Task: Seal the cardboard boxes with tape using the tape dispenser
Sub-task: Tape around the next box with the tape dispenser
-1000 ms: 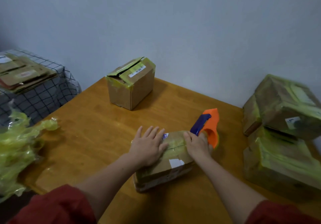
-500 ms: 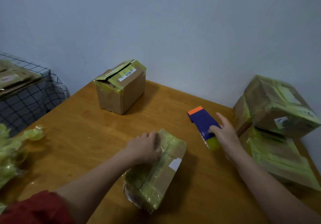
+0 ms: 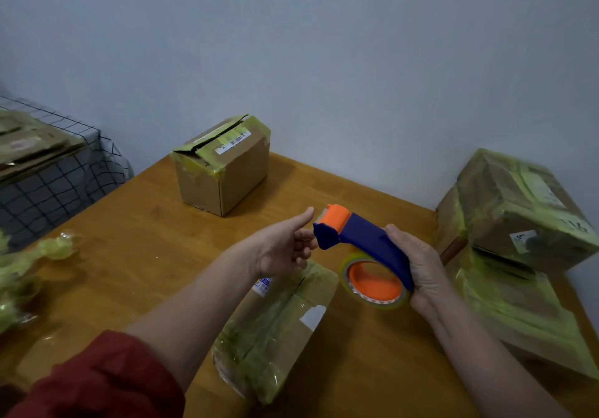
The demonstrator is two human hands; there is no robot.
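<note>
The right hand is wrapped around the blue handle of the tape dispenser, holding it raised above the wooden table with its orange head pointing left and the roll of yellowish tape hanging below. The left hand is open, palm turned up, its fingertips right at the dispenser's cutter end, apparently feeling for the loose end of the tape; whether it has caught any cannot be told. Beneath both hands a small cardboard box lies on the table, already covered in glossy tape and touched by neither hand. A second carton stands at the far side with its top flaps gaping, and two wrapped boxes are stacked to the right. The step in hand looks like freeing the tape's leading edge. Next, that edge should be pulled out and pressed onto a box seam, probably with the left hand steadying the box.
</note>
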